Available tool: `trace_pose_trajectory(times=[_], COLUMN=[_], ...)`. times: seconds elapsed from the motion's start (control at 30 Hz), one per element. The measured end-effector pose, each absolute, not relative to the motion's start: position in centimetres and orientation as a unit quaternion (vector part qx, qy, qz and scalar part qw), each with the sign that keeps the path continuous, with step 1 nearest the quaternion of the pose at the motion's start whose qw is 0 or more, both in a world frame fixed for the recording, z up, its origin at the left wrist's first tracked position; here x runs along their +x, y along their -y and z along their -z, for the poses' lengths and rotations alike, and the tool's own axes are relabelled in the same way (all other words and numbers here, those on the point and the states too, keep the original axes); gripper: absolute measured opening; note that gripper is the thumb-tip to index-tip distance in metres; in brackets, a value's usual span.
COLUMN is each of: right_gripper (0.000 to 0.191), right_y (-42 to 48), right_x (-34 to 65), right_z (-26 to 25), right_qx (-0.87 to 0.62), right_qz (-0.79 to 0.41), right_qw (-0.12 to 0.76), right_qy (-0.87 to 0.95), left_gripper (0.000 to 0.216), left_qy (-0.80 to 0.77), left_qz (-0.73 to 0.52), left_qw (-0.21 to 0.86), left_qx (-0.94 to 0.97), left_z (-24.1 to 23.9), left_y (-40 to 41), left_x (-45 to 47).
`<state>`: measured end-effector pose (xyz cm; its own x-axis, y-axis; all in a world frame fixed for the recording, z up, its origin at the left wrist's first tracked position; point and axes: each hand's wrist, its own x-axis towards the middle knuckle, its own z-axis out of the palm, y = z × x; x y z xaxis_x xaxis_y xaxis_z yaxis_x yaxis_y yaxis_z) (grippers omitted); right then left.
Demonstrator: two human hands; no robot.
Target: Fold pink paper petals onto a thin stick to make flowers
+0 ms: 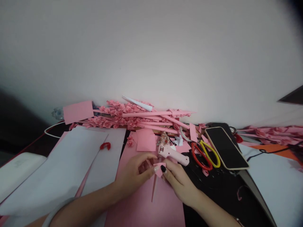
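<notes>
At the far left lies a white box (pixel 21 170), then white paper (pixel 68 167) with a small red piece (pixel 105 146) on it, and behind are heaped pink flowers (pixel 113 110). Over a pink sheet (pixel 142 208) on the black counter (pixel 199 205), the left hand's (pixel 137 168) fingers pinch the left side of a small pink paper (pixel 160 171), and the right hand's (pixel 178 179) fingers pinch its right side. Just behind lies a glue gun (pixel 175 155), with a red handle (pixel 199 157), a yellow handle (pixel 214 152) and a phone (pixel 227 148) farther right
</notes>
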<state>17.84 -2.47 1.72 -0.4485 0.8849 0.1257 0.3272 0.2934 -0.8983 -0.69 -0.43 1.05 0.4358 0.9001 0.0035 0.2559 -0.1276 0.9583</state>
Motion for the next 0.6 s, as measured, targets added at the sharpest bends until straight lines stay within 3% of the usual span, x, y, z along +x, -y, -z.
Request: trace_pose_trajectory(times=[0.27, 0.4, 0.6], right_gripper=[0.027, 0.005, 0.027], right_y=[2.41, 2.41, 2.36], right_x=[17.61, 17.68, 17.66], right_z=[-1.24, -1.17, -1.84], right_qx=[-0.458, -0.493, -0.411], right_qz=[-0.351, -0.304, -0.299], right_qw=[0.359, 0.402, 0.413], right_qy=[0.734, 0.709, 0.756], left_gripper=[0.027, 0.031, 0.035], left_qy=[-0.408, -0.426, -0.436], left_qz=[-0.305, -0.311, -0.307], left_qw=[0.608, 0.619, 0.649], left_qx=[0.609, 0.582, 0.543], left_z=[-1.52, -1.20, -1.29], left_y=[0.29, 0.40, 0.62], left_x=[-0.28, -0.30, -0.24])
